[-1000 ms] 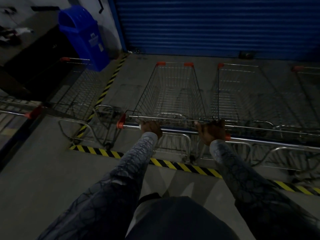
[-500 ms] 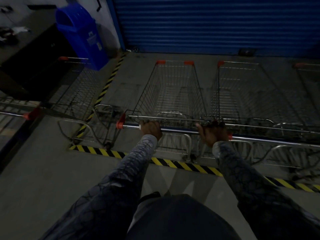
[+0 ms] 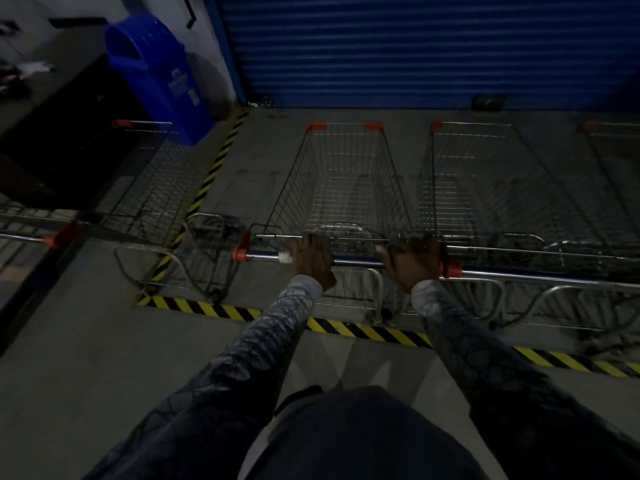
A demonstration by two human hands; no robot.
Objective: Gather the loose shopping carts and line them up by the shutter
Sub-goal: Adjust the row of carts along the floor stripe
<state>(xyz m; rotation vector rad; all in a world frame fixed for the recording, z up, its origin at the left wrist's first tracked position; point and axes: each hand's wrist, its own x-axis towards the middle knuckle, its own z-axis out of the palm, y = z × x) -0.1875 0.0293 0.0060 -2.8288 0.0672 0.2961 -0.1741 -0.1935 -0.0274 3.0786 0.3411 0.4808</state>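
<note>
left hand (image 3: 313, 259), right hand (image 3: 414, 263), each grip curled round cart handle (image 3: 356, 262)

A dim supermarket cart bay: wire shopping carts (image 3: 346, 188) stand in a row just ahead of the fingers (image 3: 311, 242), a blue roller shutter (image 3: 415, 46) closes the wall beyond them, yellow-black hazard tape (image 3: 363, 329) stripes the concrete floor (image 3: 86, 358) beneath, and a blue bin (image 3: 156, 74) stands far left.
</note>
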